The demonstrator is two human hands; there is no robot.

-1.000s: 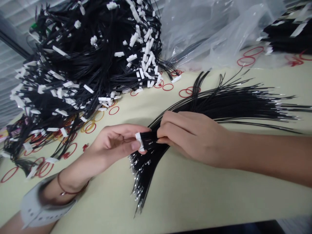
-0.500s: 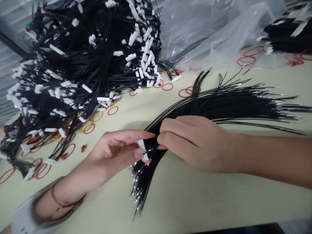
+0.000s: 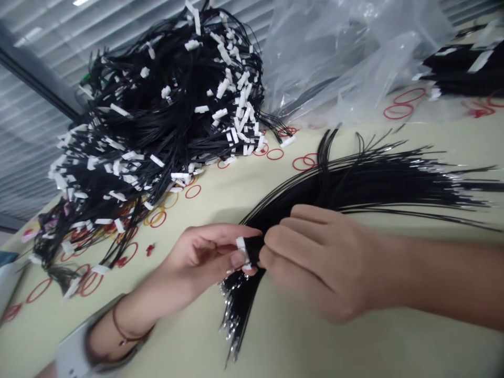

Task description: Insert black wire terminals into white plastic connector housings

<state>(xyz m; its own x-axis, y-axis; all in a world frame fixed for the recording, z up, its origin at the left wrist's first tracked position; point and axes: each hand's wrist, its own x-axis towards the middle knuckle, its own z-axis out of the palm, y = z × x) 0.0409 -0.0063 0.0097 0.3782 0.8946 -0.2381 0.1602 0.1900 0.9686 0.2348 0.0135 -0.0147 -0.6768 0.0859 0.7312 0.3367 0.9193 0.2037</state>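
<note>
The right hand (image 3: 326,262), fingers bunched together, grips wires (image 3: 254,249) just beside the connector (image 3: 241,245), which the left hand (image 3: 192,270) pinches, thumb partly hiding it, over a loose bundle (image 3: 366,181) on the table (image 3: 354,346). Beyond: a cable heap (image 3: 173,115) and plastic bag (image 3: 354,68).

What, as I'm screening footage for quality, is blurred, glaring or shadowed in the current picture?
Head view: the right hand and the white plug look slightly soft, so the plug's fine detail is lost; head view: the plastic bag has a pale sheen, and metal wire tips glint; head view: shadows on the table are soft and faint.
</note>
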